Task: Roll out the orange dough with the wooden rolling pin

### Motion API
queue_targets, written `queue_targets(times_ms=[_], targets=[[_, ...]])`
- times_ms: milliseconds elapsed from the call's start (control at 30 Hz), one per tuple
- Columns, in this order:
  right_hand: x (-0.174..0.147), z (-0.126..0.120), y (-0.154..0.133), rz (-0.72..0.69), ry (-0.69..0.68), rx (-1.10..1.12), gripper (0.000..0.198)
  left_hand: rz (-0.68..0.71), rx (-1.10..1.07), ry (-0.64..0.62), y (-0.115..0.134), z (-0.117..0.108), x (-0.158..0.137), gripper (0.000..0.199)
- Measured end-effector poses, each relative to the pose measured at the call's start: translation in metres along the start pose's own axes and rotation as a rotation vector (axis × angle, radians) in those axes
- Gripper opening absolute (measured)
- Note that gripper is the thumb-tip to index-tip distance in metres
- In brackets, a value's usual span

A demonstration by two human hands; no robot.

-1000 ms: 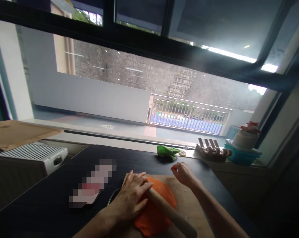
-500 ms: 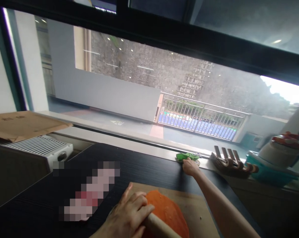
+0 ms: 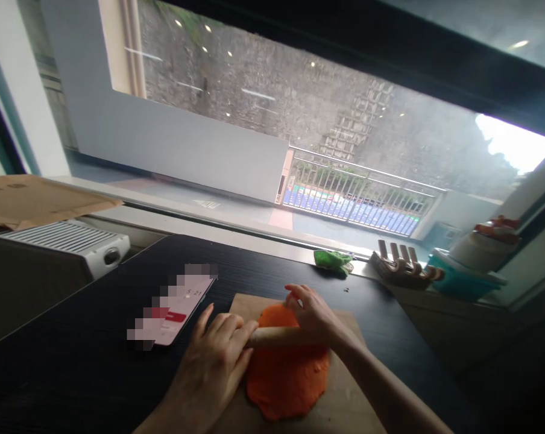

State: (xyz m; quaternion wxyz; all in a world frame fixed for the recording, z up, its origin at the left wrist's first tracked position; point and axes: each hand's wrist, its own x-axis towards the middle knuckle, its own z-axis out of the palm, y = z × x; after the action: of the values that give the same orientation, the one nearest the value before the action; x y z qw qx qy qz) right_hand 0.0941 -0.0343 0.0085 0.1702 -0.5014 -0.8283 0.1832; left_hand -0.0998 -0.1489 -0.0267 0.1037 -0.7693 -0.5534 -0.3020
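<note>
A rolling pin point(image 3: 277, 337) lies crosswise on orange dough point(image 3: 286, 383), left hand point(image 3: 218, 352) gripping one end, right hand point(image 3: 314, 313) at the other, hold unclear.

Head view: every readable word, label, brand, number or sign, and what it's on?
"5:21": phone screen; pixelation may hide more.
Red button on the phone: lettering too small.
Brown paper packet: printing too blurred.
Pale floor marking outside: unreadable.

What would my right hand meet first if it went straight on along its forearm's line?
Skimming over the black table, your right hand would probably reach the window sill first, though depth is unclear.
</note>
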Motion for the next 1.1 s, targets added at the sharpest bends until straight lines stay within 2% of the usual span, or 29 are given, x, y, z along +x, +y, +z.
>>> queue_targets(times_ms=[133, 300, 400, 467, 633, 700, 800, 967, 1033, 1100], targets=[[-0.009, 0.01, -0.003, 0.146, 0.023, -0.082, 0.045, 0.018, 0.015, 0.063, 0.02, -0.008, -0.014, 0.037], [-0.059, 0.008, -0.001, 0.13, 0.028, -0.221, 0.047, 0.026, -0.061, 0.083, 0.049, -0.021, -0.029, 0.037], [-0.072, 0.009, 0.0, 0.142, 0.041, -0.279, 0.05, -0.024, -0.055, 0.119, 0.053, -0.019, -0.036, 0.035], [-0.061, 0.01, -0.003, 0.166, 0.026, -0.274, 0.052, -0.027, -0.017, 0.141, 0.046, -0.016, -0.04, 0.034], [0.0, 0.014, -0.019, 0.201, -0.05, -0.231, 0.059, -0.031, 0.077, 0.179, 0.018, -0.012, -0.045, 0.033], [0.009, 0.014, -0.022, 0.193, -0.049, -0.225, 0.06, -0.031, 0.086, 0.181, 0.015, -0.013, -0.048, 0.033], [-0.012, 0.014, -0.014, 0.153, -0.003, -0.209, 0.059, 0.004, 0.062, 0.144, 0.025, -0.016, -0.054, 0.037], [-0.086, 0.01, 0.009, 0.08, 0.131, -0.234, 0.053, 0.096, -0.028, 0.075, 0.049, -0.021, -0.066, 0.042], [-0.093, 0.008, 0.011, 0.076, 0.118, -0.247, 0.053, 0.107, -0.04, 0.106, 0.051, -0.02, -0.068, 0.04], [-0.08, 0.008, 0.006, 0.088, 0.07, -0.251, 0.053, 0.102, -0.031, 0.145, 0.046, -0.017, -0.068, 0.037]])
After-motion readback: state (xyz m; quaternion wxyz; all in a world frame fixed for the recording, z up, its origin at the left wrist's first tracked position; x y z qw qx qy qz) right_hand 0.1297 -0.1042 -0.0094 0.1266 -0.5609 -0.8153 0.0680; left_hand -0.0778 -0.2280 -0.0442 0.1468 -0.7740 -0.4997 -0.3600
